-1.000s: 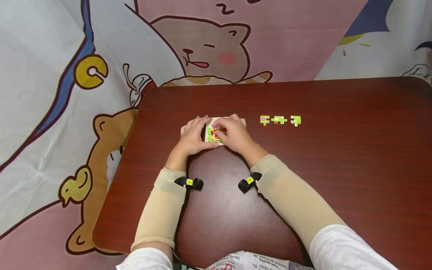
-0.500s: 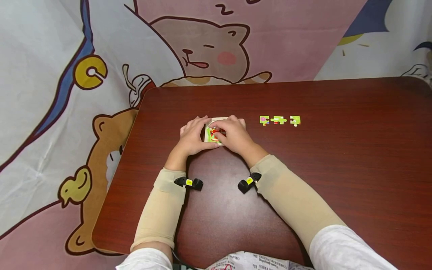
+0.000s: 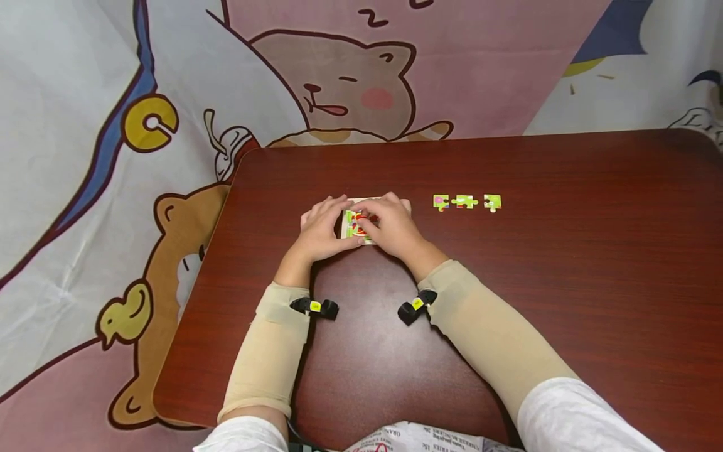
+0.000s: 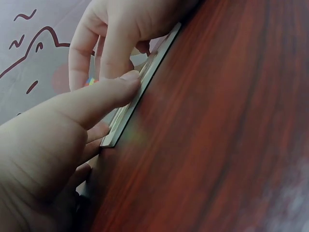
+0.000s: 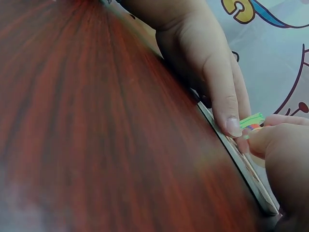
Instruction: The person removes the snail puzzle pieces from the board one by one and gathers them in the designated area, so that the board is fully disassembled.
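Note:
A small square wooden puzzle board (image 4: 155, 65) with a pale rim lies on the table between the two hands. The left hand (image 3: 321, 231) holds it from the left, its thumb along the front edge and other fingers at the far side. Over the board the right hand (image 3: 398, 227) pinches a puzzle piece (image 5: 252, 120) between thumb and index finger; green and some orange show, tilted up in the right wrist view. In the head view, part of the board's green and red picture shows between the hands; the right hand hides the rest.
Three loose green puzzle pieces lie in a row right of the board: a left one (image 3: 440, 201), a middle one (image 3: 465, 201) and a right one (image 3: 492, 202). The dark red table (image 3: 593, 263) ends at a cartoon cloth (image 3: 361, 81) behind.
The right fingers shift slightly over the board, and the red part of the picture between them looks a little different. The left hand stays about where it was.

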Motion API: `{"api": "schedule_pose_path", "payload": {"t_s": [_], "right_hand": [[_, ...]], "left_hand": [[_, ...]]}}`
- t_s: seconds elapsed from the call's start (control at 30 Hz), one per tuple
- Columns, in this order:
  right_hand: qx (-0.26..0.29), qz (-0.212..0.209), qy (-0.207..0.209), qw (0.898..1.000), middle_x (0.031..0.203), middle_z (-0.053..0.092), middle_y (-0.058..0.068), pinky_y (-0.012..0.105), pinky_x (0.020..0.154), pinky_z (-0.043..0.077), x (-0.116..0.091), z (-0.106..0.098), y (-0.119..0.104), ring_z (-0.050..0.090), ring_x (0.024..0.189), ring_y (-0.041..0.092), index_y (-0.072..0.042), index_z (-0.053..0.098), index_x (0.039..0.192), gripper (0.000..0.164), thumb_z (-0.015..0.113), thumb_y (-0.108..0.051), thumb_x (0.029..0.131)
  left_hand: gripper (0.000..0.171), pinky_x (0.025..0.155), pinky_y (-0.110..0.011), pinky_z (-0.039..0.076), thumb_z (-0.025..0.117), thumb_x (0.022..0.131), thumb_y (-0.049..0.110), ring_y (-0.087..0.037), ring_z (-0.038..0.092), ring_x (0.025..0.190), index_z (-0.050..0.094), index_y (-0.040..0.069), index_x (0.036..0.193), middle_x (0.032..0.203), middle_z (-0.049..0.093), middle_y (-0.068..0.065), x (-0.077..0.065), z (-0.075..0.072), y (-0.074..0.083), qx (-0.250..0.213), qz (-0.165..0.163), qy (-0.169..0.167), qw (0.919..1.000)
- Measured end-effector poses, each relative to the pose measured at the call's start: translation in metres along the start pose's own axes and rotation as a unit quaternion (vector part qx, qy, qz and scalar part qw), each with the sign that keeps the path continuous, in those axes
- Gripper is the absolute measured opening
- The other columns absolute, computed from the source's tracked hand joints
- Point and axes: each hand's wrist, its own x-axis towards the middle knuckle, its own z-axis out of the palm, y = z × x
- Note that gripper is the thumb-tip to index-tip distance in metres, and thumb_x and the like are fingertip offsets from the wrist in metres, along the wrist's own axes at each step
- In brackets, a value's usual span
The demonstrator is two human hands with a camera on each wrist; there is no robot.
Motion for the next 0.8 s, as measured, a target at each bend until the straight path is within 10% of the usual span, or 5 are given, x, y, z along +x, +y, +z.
{"api": "schedule_pose_path", "payload": {"t_s": [0.23,0.8], "right_hand": [[0.005,-0.006,0.023,1.000,0.116,0.079,0.000,0.053,0.089,0.034,-0.012,-0.010,0.002,0.059,0.105,0.024,-0.017,0.079,0.124,0.026,0.077,-0.016,0.098],[-0.017,0.005,0.068,0.997,0.099,0.078,0.002,0.064,0.100,0.030,-0.037,-0.038,0.014,0.057,0.101,0.027,-0.014,0.081,0.120,0.023,0.080,-0.017,0.097]], "left_hand": [[0.092,0.117,-0.059,0.021,0.080,0.083,0.060,-0.028,0.023,0.160,0.049,0.021,0.160,0.171,0.036,0.001,0.001,-0.001,0.005,0.002,-0.003,-0.002,1.0000],[0.093,0.117,-0.059,0.020,0.082,0.083,0.059,-0.030,0.022,0.160,0.049,0.019,0.160,0.172,0.035,-0.001,-0.003,0.000,0.006,-0.006,-0.005,-0.003,1.0000]]}}
